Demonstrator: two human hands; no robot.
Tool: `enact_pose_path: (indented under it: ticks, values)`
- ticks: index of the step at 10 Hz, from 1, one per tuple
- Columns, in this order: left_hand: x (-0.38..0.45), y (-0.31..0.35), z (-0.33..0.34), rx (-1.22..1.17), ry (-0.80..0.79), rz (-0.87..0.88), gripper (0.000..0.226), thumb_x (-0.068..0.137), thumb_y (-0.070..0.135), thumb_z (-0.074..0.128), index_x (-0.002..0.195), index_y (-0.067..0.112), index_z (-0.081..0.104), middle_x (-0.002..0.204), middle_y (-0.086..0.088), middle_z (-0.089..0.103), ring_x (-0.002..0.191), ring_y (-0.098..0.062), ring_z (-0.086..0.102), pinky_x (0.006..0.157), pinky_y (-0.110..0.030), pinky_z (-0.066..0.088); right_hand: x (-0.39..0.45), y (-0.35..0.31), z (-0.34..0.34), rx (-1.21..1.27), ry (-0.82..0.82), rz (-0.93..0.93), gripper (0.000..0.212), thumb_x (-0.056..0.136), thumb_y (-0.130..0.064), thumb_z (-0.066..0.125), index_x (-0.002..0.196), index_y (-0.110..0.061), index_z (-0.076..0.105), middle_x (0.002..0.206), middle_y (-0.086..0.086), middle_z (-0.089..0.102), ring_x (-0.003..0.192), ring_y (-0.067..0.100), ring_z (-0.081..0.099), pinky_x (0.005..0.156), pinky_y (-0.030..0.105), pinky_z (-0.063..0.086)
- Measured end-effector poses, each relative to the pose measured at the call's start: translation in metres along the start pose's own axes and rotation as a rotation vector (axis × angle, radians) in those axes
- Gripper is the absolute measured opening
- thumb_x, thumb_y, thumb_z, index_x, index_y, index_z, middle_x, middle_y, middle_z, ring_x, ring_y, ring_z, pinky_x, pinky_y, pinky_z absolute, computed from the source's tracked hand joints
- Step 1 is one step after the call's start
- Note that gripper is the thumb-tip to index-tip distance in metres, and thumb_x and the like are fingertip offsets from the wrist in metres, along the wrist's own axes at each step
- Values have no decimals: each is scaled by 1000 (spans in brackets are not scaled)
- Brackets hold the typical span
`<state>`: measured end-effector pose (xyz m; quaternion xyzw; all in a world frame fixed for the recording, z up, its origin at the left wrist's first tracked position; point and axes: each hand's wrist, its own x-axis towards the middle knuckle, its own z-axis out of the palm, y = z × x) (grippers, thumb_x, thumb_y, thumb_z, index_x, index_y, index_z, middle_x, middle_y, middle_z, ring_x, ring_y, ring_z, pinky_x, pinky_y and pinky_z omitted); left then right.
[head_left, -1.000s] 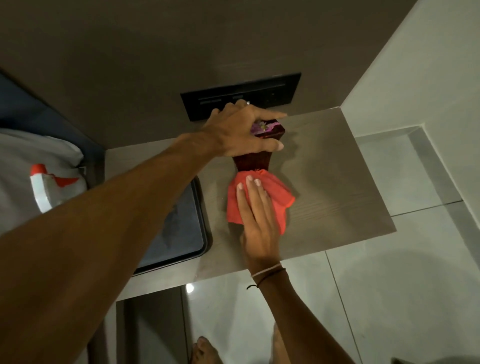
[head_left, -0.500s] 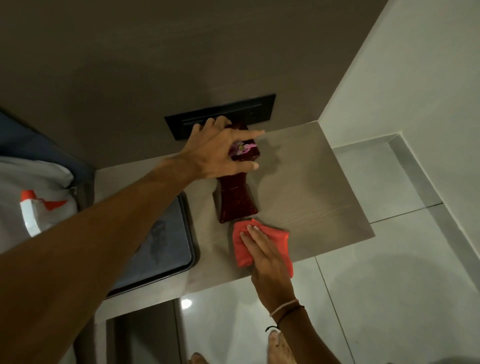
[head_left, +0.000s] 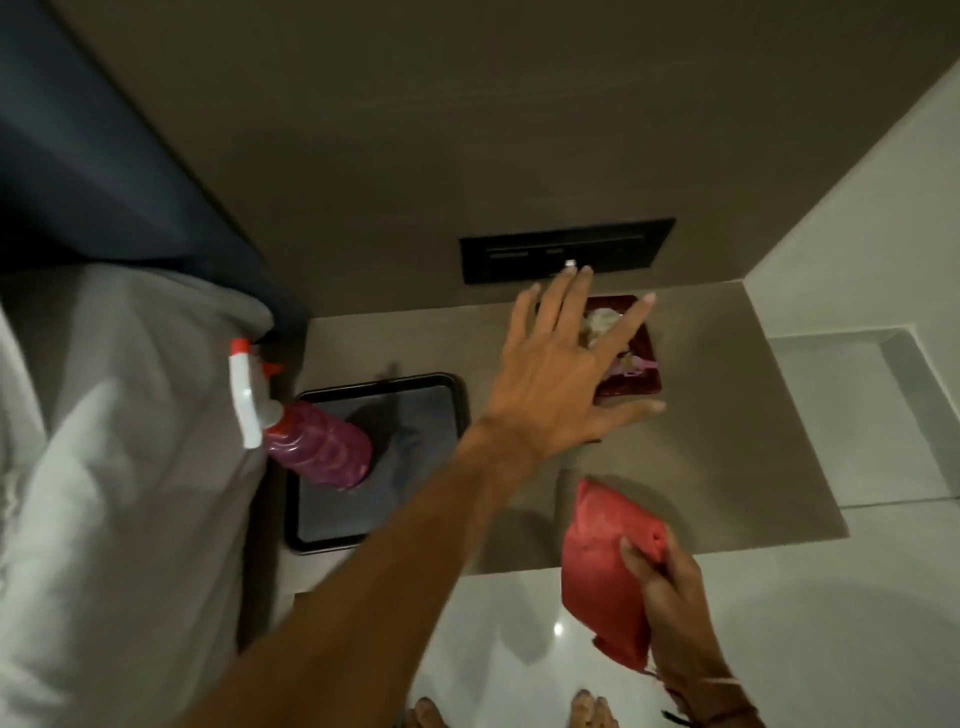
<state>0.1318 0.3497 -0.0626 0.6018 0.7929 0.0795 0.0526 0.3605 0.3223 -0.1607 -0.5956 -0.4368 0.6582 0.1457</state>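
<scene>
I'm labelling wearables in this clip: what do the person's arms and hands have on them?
Both arms are bare, no sleeves or gloves in view. The left hand shows no ring, watch or band. The right hand has two thin bands at its wrist: a pale band and a dark cord nearer the elbow.

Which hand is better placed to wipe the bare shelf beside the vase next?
Probably the right. The right hand grips the red cloth at the front edge of the shelf, close to its bare surface. The left hand is spread open over the dark red vase and holds no cloth.
</scene>
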Motion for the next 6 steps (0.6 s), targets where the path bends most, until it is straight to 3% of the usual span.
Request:
enact_pose_path:
  ticks: [1, 2, 3, 4, 5, 6]
  values:
    - [-71, -11, 13, -207, 190, -181, 80, 93, 74, 39, 161, 33, 30, 167, -23, 34, 156, -38, 31, 123, -59, 25, -6, -3, 23, 22, -111, 18, 39, 93, -20, 70, 130, -33, 63, 135, 5, 64, 116, 36, 64, 87, 69, 57]
    - [-166, -45, 28, -174, 235, -363, 72, 97, 66, 41, 158, 26, 42, 161, -22, 46, 150, -38, 44, 118, -62, 38, -13, -23, 78, 33, -374, 49, 39, 90, -16, 71, 126, -30, 67, 128, 6, 73, 112, 34, 71, 92, 61, 58]
    - [-219, -67, 45, -83, 203, -412, 71, 98, 66, 36, 155, 23, 43, 156, -23, 52, 144, -39, 52, 117, -60, 40, 10, -48, 125, 14, -512, 43, 41, 90, -13, 70, 129, -24, 63, 127, 9, 73, 110, 31, 73, 89, 53, 62]
    - [-239, -80, 56, -49, 138, -440, 73, 99, 67, 35, 156, 22, 45, 160, -21, 47, 149, -33, 42, 118, -54, 39, 45, -54, 162, -88, -511, 13, 50, 95, 4, 63, 141, -13, 50, 138, 18, 63, 113, 27, 66, 97, 49, 57]
    - [-255, -92, 45, 22, 108, -460, 72, 98, 65, 40, 153, 20, 50, 160, -21, 48, 148, -35, 49, 114, -55, 45, 46, -59, 183, -427, -460, -147, 68, 94, 14, 58, 153, -10, 35, 146, 21, 54, 124, 29, 57, 113, 53, 45]
    - [-263, -82, 17, 36, 93, -420, 71, 98, 65, 41, 150, 19, 54, 157, -21, 52, 142, -36, 56, 108, -54, 52, 22, -66, 172, -639, -455, -251, 74, 92, 15, 52, 157, -13, 30, 152, 19, 49, 134, 34, 54, 116, 52, 43]
